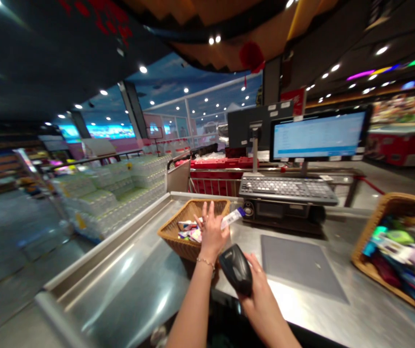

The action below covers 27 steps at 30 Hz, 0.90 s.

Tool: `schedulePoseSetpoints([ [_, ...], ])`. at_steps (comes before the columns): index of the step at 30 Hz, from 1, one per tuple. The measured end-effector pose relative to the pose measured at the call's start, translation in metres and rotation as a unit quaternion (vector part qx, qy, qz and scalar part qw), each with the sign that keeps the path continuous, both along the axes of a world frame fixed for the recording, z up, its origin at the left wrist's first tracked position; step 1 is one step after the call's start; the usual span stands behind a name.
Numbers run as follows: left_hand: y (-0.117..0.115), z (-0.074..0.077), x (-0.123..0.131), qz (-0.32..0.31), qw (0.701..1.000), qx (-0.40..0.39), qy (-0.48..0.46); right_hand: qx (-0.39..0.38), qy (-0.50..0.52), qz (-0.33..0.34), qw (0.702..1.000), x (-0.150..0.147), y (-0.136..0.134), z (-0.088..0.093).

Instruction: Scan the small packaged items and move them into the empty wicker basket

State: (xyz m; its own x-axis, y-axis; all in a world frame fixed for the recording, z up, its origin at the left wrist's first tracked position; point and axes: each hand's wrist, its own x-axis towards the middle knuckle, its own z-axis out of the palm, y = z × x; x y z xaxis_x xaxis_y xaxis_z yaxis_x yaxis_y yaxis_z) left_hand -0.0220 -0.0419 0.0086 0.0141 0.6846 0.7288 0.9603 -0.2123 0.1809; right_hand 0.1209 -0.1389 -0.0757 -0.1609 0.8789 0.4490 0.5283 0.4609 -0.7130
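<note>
Right grip point(258, 302) clenched on black plastic barcode scanner point(235, 268), just below slim white-and-blue packet point(232, 218) pinched in left grip point(211, 231).

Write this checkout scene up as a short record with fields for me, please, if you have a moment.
Place: supermarket checkout, stainless steel counter
Left hand: holds white-and-blue packet
Right hand: holds black handheld scanner
Behind hands: wicker basket of small packets
Far right: second wicker basket
Register: keyboard, monitor
</note>
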Motion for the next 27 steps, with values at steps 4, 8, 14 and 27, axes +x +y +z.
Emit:
schedulePoseSetpoints([
  [4,-0.002,0.001,-0.006,0.009,1.0,0.001,0.002,0.007,-0.001,0.012,1.0,-0.005,0.001,0.002],
  [8,-0.004,0.0,-0.012,0.017,1.0,0.0,0.006,0.009,-0.005,0.02,1.0,-0.008,0.001,0.003],
  [14,-0.003,-0.004,-0.02,0.041,0.999,-0.008,0.006,-0.013,0.004,0.024,1.0,-0.012,-0.002,0.003],
  [27,-0.007,-0.004,-0.023,0.07,0.997,-0.026,-0.006,0.006,0.013,0.023,1.0,-0.014,-0.004,0.003],
])
